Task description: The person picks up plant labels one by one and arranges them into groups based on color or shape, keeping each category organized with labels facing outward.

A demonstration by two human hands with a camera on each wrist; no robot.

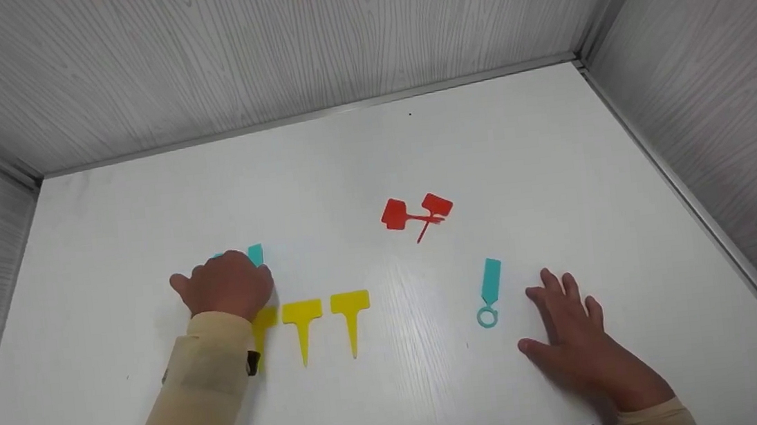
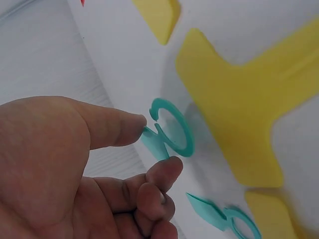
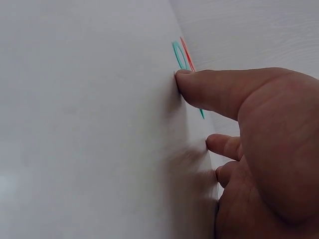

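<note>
My left hand (image 1: 226,286) pinches a teal plant tag with a ring end (image 2: 155,144) between thumb and finger, close over the table. A second teal ring tag (image 2: 207,211) lies just beyond the fingertips in the left wrist view. Below the left hand stand yellow T-shaped plant labels in a row: one (image 1: 265,318) is partly hidden by the wrist, with a middle one (image 1: 302,311) and a right one (image 1: 350,302) beside it. My right hand (image 1: 571,340) is spread with fingertips at the table, holding nothing. Left of it lies another teal ring tag (image 1: 491,280).
Red plant labels (image 1: 395,214) lie crossed over each other farther back, near the middle of the white table (image 1: 319,176). Pale wood-grain panels (image 1: 293,47) wall the table at the back and both sides.
</note>
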